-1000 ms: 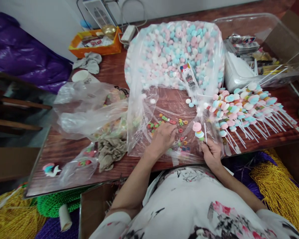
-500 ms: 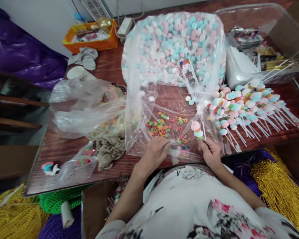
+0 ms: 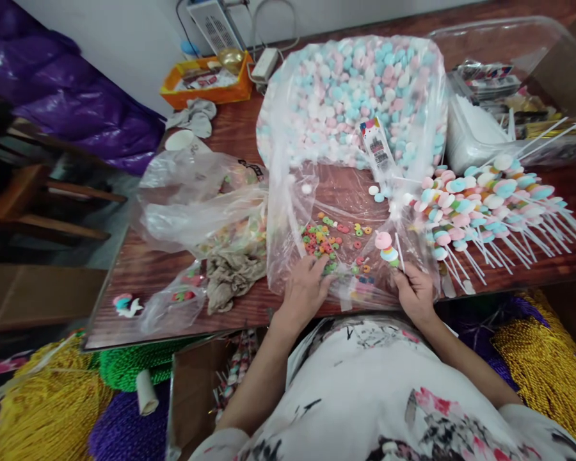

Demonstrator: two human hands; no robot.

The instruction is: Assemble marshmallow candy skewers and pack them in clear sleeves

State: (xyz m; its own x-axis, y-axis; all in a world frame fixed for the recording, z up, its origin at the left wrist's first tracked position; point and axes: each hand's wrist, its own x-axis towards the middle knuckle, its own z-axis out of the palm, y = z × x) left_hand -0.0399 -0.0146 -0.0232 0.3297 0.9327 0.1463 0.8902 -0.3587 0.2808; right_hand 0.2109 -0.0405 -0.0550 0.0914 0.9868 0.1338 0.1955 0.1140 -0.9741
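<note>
Our open left hand (image 3: 303, 288) reached loose rings (image 3: 319, 241) mid-frame; careless sweep risked scattering. Right hand (image 3: 416, 291) pinched candy skewer (image 3: 388, 253).

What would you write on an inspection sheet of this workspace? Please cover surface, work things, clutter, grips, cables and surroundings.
Surface: brown wooden table, largely covered.
Work things: coloured rings loose on clear plastic; large bag of marshmallows behind; skewer pile at right.
Clutter: crumpled rag, tipped cup, orange box.
Grips: left hand at the rings, cannot tell if it holds one; right hand closed on a skewer.
Cables: white cable near the wall, away from both hands.
Surroundings: purple wrapping and yellow strands at left.
</note>
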